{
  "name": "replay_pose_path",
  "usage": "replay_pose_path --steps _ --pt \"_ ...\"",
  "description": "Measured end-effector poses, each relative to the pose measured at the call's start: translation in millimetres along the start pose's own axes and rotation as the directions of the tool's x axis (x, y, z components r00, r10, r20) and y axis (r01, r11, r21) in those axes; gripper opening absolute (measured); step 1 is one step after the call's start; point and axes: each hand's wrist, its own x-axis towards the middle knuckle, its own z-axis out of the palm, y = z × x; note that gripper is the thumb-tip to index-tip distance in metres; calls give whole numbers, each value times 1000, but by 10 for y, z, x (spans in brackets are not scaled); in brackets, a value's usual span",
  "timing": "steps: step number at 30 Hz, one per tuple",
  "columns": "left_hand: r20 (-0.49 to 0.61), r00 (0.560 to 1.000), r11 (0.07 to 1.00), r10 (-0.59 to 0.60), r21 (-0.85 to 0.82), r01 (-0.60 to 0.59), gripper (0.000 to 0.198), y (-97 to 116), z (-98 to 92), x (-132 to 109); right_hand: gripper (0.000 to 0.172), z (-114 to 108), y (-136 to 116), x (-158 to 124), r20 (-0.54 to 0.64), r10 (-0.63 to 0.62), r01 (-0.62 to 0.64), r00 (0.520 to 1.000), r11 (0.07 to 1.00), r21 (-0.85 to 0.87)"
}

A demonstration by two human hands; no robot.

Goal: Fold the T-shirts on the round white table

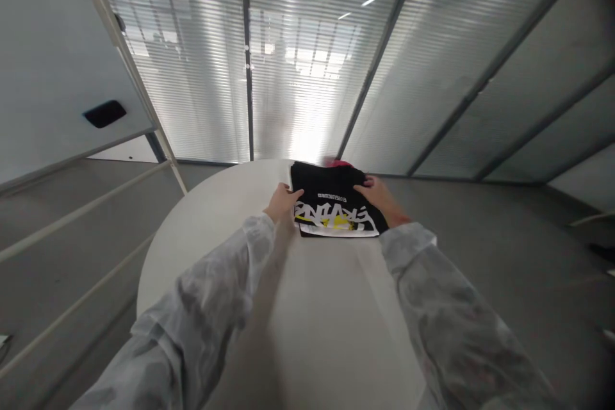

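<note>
A folded black T-shirt [331, 195] with white and yellow lettering lies at the far side of a round white table [211, 230]. My left hand [282, 200] rests on the shirt's left edge, fingers curled over the cloth. My right hand [379, 197] lies on its right edge, fingers stretched along the fabric. Both arms wear pale translucent sleeves. A bit of red cloth [339, 163] peeks out behind the shirt.
The table's edge curves away at left and right over a grey floor [504, 250]. Glass walls with blinds [307, 64] stand behind. A white railing [86, 205] runs along the left.
</note>
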Motion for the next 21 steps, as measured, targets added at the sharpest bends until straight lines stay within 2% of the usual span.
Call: replay_pose_path --steps 1,3,5,7,10,13,15,18,21 --pt "26 999 997 22 72 -24 59 -138 30 -102 48 88 84 -180 -2 69 -69 998 995 -79" --pt "55 996 981 72 178 -81 46 -342 61 -313 52 228 235 -526 -28 83 -87 996 976 -199" --pt "43 991 962 128 239 -135 35 -436 69 -500 55 302 360 -795 -50 85 -95 995 959 -267" --pt "21 986 946 168 278 -167 26 -435 73 -634 49 308 446 -948 -67 71 -86 995 962 -259" --pt "-9 981 932 193 316 -180 19 -342 101 -708 32 229 484 -975 -107 22 -45 994 974 -221" --pt "-48 971 926 234 315 -208 18 -261 159 -687 23 127 454 -890 -165 -46 6 985 972 -234" --pt "-48 969 932 244 288 -220 20 -258 199 -678 22 89 450 -852 -219 -66 15 973 975 -223" --pt "25 979 950 204 237 -204 24 -326 234 -728 24 111 518 -882 -285 -19 -38 958 981 -192" --pt "71 981 953 182 234 -193 23 -397 228 -838 25 185 623 -990 -256 27 -78 966 978 -193"
